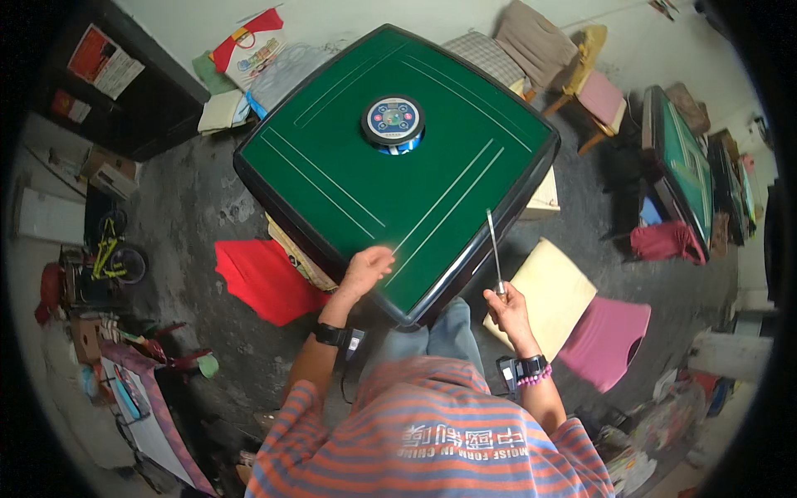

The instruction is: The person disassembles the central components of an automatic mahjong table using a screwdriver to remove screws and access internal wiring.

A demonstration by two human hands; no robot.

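Observation:
A square mahjong table (324, 183) with green felt, dark rim and thin pale grooves stands in front of me, a round control panel (392, 119) at its centre. My left hand (367, 270) is over the near-left part of the felt, fingers loosely curled and apart, slightly blurred, with nothing visible in them. My right hand (508, 311), just outside the table's near-right edge, grips a long, thin metal-shafted tool (495, 249), like a screwdriver, pointing forward with its tip by the rim.
Chairs with a red cover (261, 274), cream cushion (540, 290) and pink cover (604, 340) flank me. A second green table (689, 170) is at right, a yellow chair (585, 79) behind. A yellow bicycle (112, 253), boxes and clutter line the left wall.

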